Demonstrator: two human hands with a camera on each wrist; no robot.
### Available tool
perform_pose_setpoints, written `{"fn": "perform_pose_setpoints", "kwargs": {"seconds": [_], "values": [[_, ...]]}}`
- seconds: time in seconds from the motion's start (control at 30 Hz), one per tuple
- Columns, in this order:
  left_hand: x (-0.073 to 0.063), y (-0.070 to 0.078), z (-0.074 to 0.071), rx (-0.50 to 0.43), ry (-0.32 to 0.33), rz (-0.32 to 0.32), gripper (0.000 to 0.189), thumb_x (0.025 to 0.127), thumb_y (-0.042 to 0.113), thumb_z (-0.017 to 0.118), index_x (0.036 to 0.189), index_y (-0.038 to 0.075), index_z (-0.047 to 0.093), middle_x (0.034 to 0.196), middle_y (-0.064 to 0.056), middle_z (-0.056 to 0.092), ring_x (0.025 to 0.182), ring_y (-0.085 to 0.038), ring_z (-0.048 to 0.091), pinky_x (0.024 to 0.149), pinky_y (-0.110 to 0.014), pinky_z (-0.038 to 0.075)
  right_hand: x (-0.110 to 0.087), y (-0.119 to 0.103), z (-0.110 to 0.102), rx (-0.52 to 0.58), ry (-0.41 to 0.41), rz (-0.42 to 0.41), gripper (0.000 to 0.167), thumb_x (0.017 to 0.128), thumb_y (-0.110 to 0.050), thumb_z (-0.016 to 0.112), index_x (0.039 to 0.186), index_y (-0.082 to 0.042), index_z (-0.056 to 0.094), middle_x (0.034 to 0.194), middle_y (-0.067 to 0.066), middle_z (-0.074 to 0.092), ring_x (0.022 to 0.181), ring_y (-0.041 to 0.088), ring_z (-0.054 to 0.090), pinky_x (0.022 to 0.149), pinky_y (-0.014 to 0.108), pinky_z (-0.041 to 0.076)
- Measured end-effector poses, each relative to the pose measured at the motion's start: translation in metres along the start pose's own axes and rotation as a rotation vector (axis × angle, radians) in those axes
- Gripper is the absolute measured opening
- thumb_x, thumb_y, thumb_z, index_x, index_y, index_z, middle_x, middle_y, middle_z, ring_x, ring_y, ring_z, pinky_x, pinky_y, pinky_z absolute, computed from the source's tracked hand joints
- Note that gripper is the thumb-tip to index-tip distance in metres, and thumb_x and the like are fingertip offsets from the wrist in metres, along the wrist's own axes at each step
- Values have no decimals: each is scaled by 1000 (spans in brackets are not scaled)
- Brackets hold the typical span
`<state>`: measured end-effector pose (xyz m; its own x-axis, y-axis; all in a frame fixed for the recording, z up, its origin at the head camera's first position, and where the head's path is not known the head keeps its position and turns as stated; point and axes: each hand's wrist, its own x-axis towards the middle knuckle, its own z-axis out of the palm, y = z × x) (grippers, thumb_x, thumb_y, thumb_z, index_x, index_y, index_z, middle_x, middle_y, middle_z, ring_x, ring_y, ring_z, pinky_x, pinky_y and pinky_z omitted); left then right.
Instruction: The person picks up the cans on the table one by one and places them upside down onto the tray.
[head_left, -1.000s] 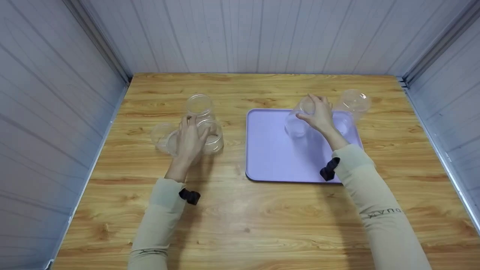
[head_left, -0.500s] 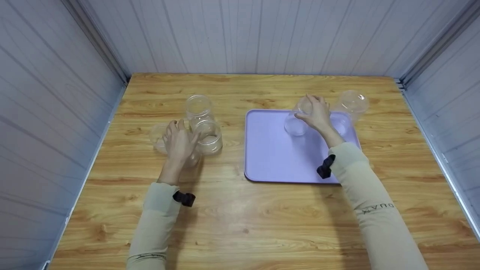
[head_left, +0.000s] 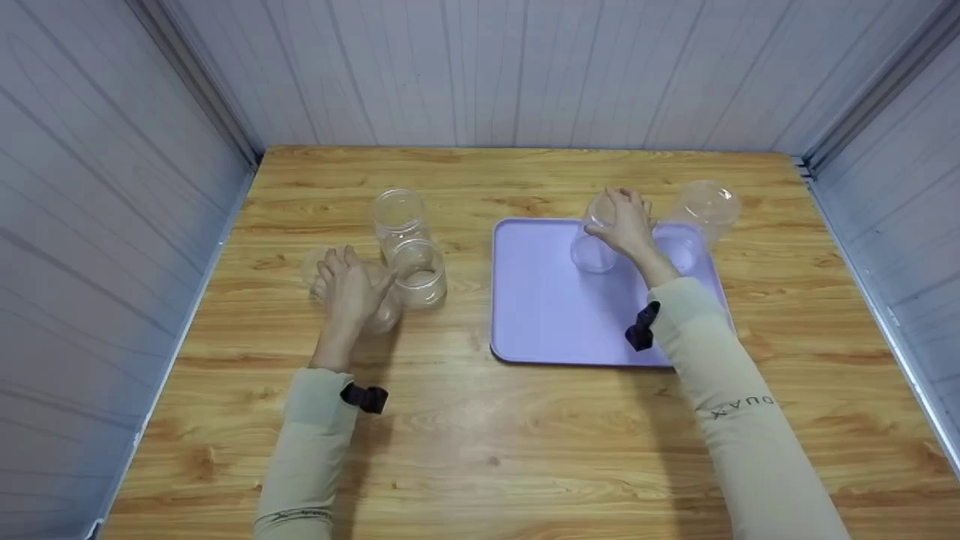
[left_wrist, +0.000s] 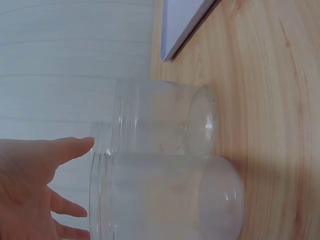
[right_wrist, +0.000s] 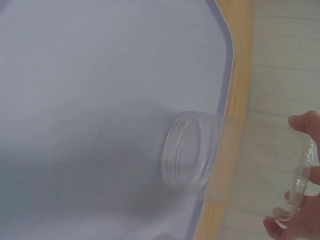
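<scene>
My left hand (head_left: 349, 289), fingers spread, is over the tops of the left-hand clear plastic jars. In the left wrist view its thumb and fingertips are right at the threaded rim of the nearest jar (left_wrist: 160, 200), with another jar (left_wrist: 165, 110) close behind. My right hand (head_left: 628, 225) grips the base end of an upside-down clear jar (right_wrist: 245, 165) from above. This jar's threaded rim faces down at the lilac tray (head_left: 540, 322), near its back edge. A second clear jar (head_left: 701, 214) is at the tray's back right corner.
Several clear jars are grouped on the wooden table (head_left: 480, 442) left of the tray, among them one at the back (head_left: 397, 214) and one nearer the tray (head_left: 421, 281). Pale panel walls (head_left: 480, 75) enclose the table at the back and both sides.
My left hand has shifted left and slightly toward me, uncovering the jar nearest the tray. My right hand and its jar have moved only slightly, the hand tilting a little left.
</scene>
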<state>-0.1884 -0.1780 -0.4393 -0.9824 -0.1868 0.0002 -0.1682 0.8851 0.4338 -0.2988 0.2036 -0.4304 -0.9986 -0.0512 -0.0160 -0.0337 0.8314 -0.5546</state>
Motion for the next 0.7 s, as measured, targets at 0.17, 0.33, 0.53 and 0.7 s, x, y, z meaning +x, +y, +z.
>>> {"fn": "perform_pose_setpoints", "kwargs": {"seconds": [0.17,0.33,0.53,0.7], "values": [[-1,-2,-2,-3,-5,-17,90,79,45,60,130,-18,21,130,-40,16,117,-53,18,92,-60,21,2,-1,2,-19,6,-6,76,74,-26,69,136,-4,31,138,22,24,120,39,20,93,57,19],[-1,-2,-3,-38,-43,-30,94,77,45,63,132,-16,18,128,-38,19,112,-51,27,91,-57,27,4,-1,2,-15,-2,3,76,74,-25,68,137,-3,30,139,22,22,120,40,19,93,57,17],[-1,-3,-4,-58,-90,-15,95,75,44,66,131,-17,19,122,-38,27,106,-51,33,87,-56,33,5,-1,1,-36,-17,7,77,75,-26,67,137,-3,28,139,23,19,121,40,18,94,56,17],[-1,-4,-3,-62,-91,0,92,74,41,68,129,-17,23,120,-38,30,105,-51,35,87,-55,34,4,-3,0,-46,-27,-9,78,75,-27,67,137,-2,28,139,25,19,120,42,18,95,56,17]]}}
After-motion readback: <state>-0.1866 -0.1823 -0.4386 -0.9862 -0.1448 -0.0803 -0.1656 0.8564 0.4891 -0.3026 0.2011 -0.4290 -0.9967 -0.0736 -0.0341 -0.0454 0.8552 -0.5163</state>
